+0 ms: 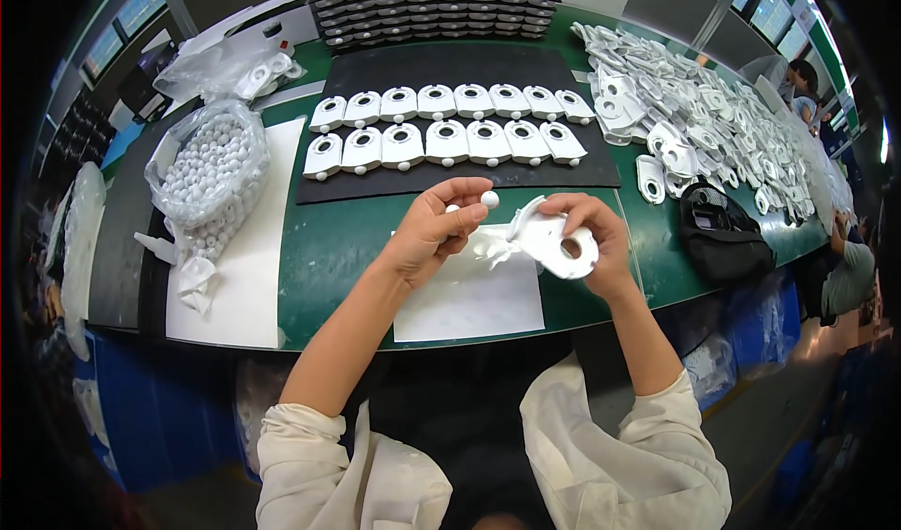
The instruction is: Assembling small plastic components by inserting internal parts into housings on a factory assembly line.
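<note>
Between the thumb and fingers of my left hand [436, 225] is a small white ball [490, 200]; a second ball shows partly by the fingers. My right hand [601, 234] grips a white plastic housing [560, 249] with a round hole, tilted above the table. The ball and the housing are apart. Under my hands lies a white sheet [460, 310], with a crumpled white piece [495, 247] near the housing. Beyond them, two rows of similar housings [447, 140] sit on a black foam mat [450, 183], each with a ball at its near edge.
At the left stands a clear bag [211, 192] full of white balls, beside a white squeeze bottle [155, 246]. A heap of loose housings [704, 117] covers the right side, with a black pouch [718, 234] before it. Stacked dark trays [436, 5] rise at the back.
</note>
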Action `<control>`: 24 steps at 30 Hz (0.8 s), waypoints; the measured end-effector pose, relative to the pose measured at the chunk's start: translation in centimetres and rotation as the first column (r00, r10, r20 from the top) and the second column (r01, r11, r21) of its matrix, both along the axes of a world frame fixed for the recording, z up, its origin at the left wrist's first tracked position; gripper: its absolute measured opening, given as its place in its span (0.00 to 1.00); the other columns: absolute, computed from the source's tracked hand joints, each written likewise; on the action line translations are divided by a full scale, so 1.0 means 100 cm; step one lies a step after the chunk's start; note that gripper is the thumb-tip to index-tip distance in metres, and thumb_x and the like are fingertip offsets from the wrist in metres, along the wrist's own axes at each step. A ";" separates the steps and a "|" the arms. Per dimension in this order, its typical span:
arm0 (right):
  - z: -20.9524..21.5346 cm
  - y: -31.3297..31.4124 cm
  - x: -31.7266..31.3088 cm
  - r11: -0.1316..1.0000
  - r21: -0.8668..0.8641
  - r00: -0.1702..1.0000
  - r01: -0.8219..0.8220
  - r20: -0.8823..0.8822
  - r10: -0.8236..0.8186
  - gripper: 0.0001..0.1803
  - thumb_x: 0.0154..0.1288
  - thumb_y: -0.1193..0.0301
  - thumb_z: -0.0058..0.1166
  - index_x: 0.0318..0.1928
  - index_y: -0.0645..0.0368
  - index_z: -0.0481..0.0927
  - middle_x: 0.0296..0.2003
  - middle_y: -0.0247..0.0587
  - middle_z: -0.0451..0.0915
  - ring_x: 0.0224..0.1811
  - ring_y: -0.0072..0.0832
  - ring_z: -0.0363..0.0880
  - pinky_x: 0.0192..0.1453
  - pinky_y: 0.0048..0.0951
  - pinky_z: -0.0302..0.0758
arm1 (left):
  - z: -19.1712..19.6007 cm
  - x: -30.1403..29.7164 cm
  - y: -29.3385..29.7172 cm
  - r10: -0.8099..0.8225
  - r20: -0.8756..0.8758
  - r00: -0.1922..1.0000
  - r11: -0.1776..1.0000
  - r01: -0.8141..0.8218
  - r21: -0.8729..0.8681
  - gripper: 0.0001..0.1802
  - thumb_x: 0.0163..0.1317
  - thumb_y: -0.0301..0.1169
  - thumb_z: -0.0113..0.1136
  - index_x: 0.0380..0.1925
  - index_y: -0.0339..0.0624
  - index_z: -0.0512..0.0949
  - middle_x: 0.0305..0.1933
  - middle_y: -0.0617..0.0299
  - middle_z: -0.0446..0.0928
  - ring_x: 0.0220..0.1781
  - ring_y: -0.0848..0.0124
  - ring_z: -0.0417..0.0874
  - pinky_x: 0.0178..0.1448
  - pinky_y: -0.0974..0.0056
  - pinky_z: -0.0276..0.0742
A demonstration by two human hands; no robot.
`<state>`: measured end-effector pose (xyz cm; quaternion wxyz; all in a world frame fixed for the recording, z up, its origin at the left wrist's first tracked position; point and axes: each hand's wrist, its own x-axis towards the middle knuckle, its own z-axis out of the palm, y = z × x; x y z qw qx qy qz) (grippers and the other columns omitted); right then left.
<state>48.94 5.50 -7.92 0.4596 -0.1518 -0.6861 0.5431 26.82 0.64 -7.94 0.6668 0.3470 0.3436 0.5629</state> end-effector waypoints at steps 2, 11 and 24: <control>0.012 0.003 0.001 0.885 0.460 0.980 0.068 0.134 -0.145 0.11 0.43 0.83 0.60 0.26 0.57 0.73 0.43 0.42 0.78 0.47 0.35 0.75 0.48 0.32 0.74 | 0.000 -0.001 -0.001 0.013 -0.043 0.999 0.999 -0.014 -0.041 0.19 0.54 0.31 0.64 0.46 0.39 0.74 0.30 0.70 0.73 0.21 0.87 0.61 0.21 0.80 0.50; 0.020 0.004 0.000 0.551 0.834 0.931 0.033 0.175 -0.322 0.12 0.38 0.86 0.55 0.26 0.59 0.73 0.42 0.39 0.79 0.45 0.36 0.76 0.45 0.29 0.75 | -0.003 0.000 0.001 -0.052 -0.012 0.999 0.998 0.052 -0.036 0.19 0.56 0.31 0.61 0.49 0.40 0.74 0.27 0.72 0.71 0.23 0.86 0.61 0.21 0.80 0.50; -0.019 0.002 -0.027 0.854 -0.506 0.977 -0.123 -0.211 0.016 0.11 0.68 0.74 0.43 0.50 0.55 0.66 0.45 0.35 0.74 0.47 0.26 0.74 0.54 0.31 0.72 | 0.000 0.004 -0.001 -0.076 -0.066 0.995 0.996 0.072 -0.056 0.13 0.57 0.34 0.61 0.41 0.43 0.74 0.23 0.73 0.67 0.23 0.86 0.62 0.22 0.80 0.50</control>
